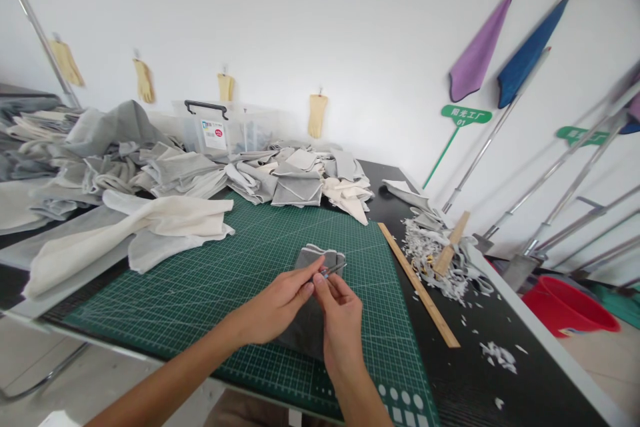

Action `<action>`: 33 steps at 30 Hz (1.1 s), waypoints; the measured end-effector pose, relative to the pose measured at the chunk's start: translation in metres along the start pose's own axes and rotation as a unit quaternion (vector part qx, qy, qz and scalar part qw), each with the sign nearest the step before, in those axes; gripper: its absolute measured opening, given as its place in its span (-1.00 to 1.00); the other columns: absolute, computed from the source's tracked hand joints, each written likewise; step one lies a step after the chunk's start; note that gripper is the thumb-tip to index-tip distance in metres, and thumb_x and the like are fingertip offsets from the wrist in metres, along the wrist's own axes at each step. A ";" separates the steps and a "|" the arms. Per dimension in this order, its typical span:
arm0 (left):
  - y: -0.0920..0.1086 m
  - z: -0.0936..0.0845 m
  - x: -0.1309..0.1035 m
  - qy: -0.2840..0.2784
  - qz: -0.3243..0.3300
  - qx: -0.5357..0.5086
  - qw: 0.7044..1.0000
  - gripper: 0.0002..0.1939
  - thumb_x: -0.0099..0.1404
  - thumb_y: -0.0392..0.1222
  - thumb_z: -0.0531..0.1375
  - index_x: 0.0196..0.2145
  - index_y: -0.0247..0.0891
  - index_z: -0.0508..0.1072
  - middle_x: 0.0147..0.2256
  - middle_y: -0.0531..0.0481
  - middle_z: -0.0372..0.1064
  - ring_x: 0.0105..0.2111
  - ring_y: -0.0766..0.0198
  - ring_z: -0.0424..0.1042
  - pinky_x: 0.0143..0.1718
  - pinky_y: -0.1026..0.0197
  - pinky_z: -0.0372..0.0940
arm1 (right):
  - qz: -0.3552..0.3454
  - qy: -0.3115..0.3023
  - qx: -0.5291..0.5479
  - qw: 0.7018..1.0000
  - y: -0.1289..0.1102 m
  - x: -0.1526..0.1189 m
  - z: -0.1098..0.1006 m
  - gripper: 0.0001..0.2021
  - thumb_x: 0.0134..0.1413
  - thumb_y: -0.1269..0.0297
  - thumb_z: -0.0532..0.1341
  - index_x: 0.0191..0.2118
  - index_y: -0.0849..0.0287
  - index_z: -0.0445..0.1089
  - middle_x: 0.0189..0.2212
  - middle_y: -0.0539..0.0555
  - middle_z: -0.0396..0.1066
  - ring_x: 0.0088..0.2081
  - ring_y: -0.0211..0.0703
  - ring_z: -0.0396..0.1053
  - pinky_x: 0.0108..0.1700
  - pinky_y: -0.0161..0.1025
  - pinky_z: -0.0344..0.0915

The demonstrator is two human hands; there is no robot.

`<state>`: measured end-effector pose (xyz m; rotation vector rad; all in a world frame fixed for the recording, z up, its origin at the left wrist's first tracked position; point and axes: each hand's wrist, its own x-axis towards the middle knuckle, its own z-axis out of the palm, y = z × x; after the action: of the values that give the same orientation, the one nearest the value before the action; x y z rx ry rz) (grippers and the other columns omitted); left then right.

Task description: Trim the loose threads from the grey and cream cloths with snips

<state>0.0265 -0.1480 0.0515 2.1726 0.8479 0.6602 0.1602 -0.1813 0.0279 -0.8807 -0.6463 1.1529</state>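
Both hands meet above a folded dark grey cloth on the green cutting mat. My right hand is closed in a pinch on a small slender metal tool, whose tip points to the right over the cloth's pale edge. From the left, my left hand touches the same spot, its fingers pressed together near the tool's near end. Whether its fingertips grip the tool or something else is too small to tell.
Heaped grey and white cloths lie behind and left, before a clear plastic box. A wooden ruler lies right of my hands, with white scraps beyond. A red basin stands at far right.
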 end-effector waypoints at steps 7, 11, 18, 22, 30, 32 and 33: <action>-0.001 0.000 -0.001 0.005 0.005 -0.007 1.000 -0.48 0.45 0.02 -0.14 0.31 -0.04 -0.08 0.29 0.01 -0.03 0.26 0.17 0.02 0.26 0.00 -0.05 | -0.006 0.001 -0.004 1.000 0.001 0.001 0.001 -0.77 -0.11 0.26 0.38 -0.27 0.23 0.52 -0.35 0.09 0.55 -0.28 -0.15 0.45 -0.15 -0.24 0.34; -0.002 0.001 -0.001 0.008 0.008 -0.016 1.000 -0.48 0.45 0.01 -0.13 0.31 -0.04 -0.08 0.29 0.01 -0.04 0.26 0.16 0.03 0.26 -0.02 -0.05 | -0.005 -0.017 -0.004 1.000 -0.001 0.000 0.000 -0.79 -0.08 0.25 0.37 -0.27 0.21 0.52 -0.33 0.09 0.55 -0.27 -0.14 0.45 -0.16 -0.23 0.34; -0.003 0.001 -0.005 -0.012 -0.008 -0.015 1.000 -0.48 0.45 0.02 -0.12 0.31 -0.03 -0.07 0.30 0.03 -0.06 0.26 0.18 0.02 0.27 0.01 -0.06 | 0.002 -0.002 -0.006 1.000 0.001 -0.006 0.000 -0.81 -0.08 0.26 0.37 -0.30 0.21 0.51 -0.38 0.07 0.54 -0.32 -0.17 0.44 -0.21 -0.27 0.34; -0.009 -0.004 -0.012 0.001 -0.024 -0.015 1.000 -0.50 0.44 0.02 -0.11 0.29 -0.01 0.00 0.29 0.04 -0.01 0.25 0.16 0.04 0.26 0.00 -0.04 | 0.013 -0.003 -0.002 1.000 0.008 -0.006 0.008 -0.76 -0.11 0.22 0.38 -0.29 0.23 0.52 -0.38 0.09 0.54 -0.32 -0.13 0.45 -0.22 -0.25 0.36; -0.009 -0.010 -0.016 0.014 -0.031 -0.005 0.999 -0.50 0.44 0.02 -0.12 0.30 -0.02 -0.03 0.29 0.02 -0.01 0.26 0.16 0.03 0.26 0.00 -0.04 | 0.028 0.005 0.010 1.000 0.016 -0.003 0.013 -0.72 -0.15 0.23 0.40 -0.25 0.23 0.52 -0.31 0.13 0.56 -0.23 -0.07 0.46 -0.12 -0.18 0.37; -0.007 -0.010 -0.010 0.012 -0.019 -0.007 1.000 -0.50 0.45 0.01 -0.12 0.30 -0.02 -0.03 0.29 0.02 -0.02 0.25 0.16 0.04 0.26 0.00 -0.04 | 0.025 0.020 0.008 0.999 0.014 0.000 0.012 -0.71 -0.17 0.24 0.41 -0.24 0.23 0.52 -0.30 0.14 0.56 -0.22 -0.08 0.46 -0.12 -0.19 0.36; -0.005 -0.010 -0.007 0.009 -0.009 -0.007 1.000 -0.50 0.45 0.01 -0.13 0.30 -0.03 -0.03 0.29 0.02 -0.02 0.25 0.16 0.04 0.26 0.00 -0.04 | 0.020 0.029 0.007 0.999 0.012 0.002 0.011 -0.70 -0.17 0.24 0.41 -0.24 0.23 0.52 -0.29 0.14 0.55 -0.22 -0.08 0.46 -0.11 -0.19 0.36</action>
<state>0.0136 -0.1462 0.0520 2.1471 0.8679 0.6768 0.1454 -0.1751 0.0233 -0.9151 -0.5759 1.1622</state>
